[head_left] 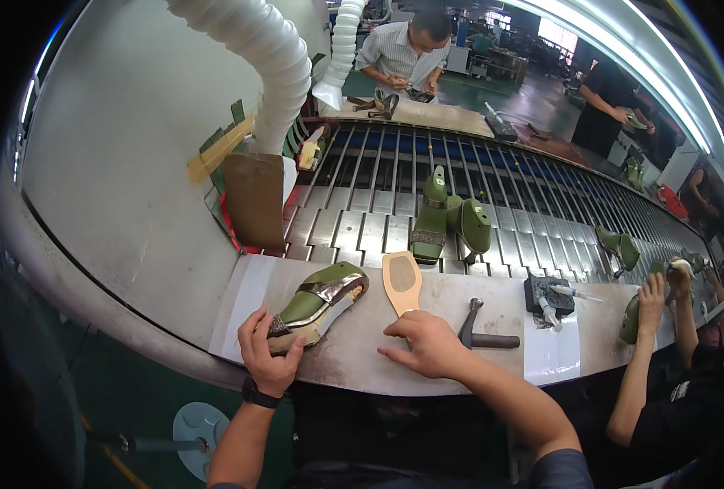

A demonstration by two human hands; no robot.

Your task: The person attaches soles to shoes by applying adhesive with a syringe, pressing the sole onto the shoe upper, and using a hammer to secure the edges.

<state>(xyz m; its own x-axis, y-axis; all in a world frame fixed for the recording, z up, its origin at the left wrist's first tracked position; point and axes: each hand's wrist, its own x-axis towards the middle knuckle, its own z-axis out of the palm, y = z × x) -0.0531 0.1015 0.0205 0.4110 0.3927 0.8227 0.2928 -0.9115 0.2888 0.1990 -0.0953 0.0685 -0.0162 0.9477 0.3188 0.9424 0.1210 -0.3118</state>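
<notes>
Seemingly at pickup, the right hand (429,344), fingers parted by the tan insole (401,281), would next need a pinch, while the left hand (270,359) grips the green shoe (303,306) at the near bench's (354,354) left.

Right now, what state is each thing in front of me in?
Near shoe: on the bench, left hand around one end.
Insole: right hand at its near end, grip unclear.
Hammer: lying on the bench, unheld.
Black block: on the bench, tools resting in it.
Middle green shoes: on the conveyor, untouched.
Overhead light: lit.
</notes>
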